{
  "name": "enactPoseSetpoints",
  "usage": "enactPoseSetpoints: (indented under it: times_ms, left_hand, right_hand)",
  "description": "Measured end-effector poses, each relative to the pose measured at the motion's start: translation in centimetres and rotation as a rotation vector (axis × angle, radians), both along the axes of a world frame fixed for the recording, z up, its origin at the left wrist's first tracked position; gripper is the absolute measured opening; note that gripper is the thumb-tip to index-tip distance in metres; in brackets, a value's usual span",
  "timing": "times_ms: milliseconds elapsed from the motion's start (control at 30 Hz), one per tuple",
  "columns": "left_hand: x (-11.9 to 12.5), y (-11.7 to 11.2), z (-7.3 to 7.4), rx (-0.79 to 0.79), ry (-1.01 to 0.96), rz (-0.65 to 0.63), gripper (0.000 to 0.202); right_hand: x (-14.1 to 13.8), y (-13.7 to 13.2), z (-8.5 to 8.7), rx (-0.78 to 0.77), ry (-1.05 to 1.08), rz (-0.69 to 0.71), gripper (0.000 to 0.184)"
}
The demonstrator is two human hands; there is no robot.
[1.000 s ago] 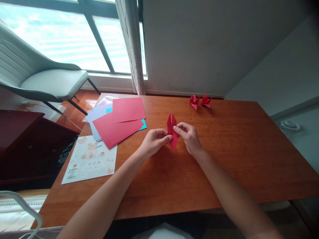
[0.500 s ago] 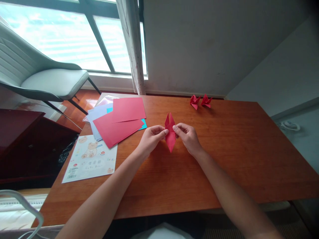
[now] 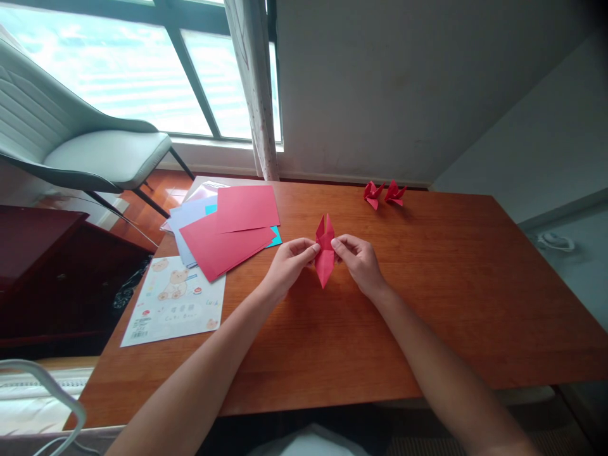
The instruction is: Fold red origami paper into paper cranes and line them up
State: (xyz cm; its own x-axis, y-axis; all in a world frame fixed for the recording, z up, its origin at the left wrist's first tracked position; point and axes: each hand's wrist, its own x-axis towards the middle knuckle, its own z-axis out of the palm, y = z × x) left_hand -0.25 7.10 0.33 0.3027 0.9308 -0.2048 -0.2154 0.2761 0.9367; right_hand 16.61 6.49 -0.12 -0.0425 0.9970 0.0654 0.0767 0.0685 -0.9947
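A folded piece of red origami paper [image 3: 325, 265], long and diamond-shaped, is held upright above the table. Its top is split into two narrow points and its lower end tapers to one tip. My left hand [image 3: 295, 259] pinches its left edge between thumb and fingers. On the right edge, my right hand [image 3: 357, 258] grips it the same way. The fingers behind the paper are partly hidden. Two finished red paper figures, one on the left [image 3: 373, 195] and one on the right [image 3: 394, 192], stand near the table's far edge.
Red paper sheets [image 3: 228, 244] overlap pale and blue sheets on the left of the wooden table [image 3: 451, 285]. A white sheet printed with bears [image 3: 175, 310] lies in front of them. Beyond the left edge stands a grey chair [image 3: 109, 155]. A white cable [image 3: 57, 392] loops at lower left.
Both hands keep their pinch on the folded paper, which has tilted slightly. The whole view has shifted a little; the things on the table stay in place.
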Motion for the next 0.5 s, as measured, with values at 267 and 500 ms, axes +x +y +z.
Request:
enactPoseSetpoints:
  times_ms: [267,500]
  left_hand:
    - [0.03,0.03,0.05,-0.001,0.006,0.01,0.034]
    - [0.06,0.02,0.01,-0.004,-0.01,0.014,0.032]
  right_hand:
    - [-0.02,0.03,-0.13,0.009,-0.008,-0.006,0.034]
    - [0.06,0.0,-0.14,0.022,-0.008,0.003,0.033]
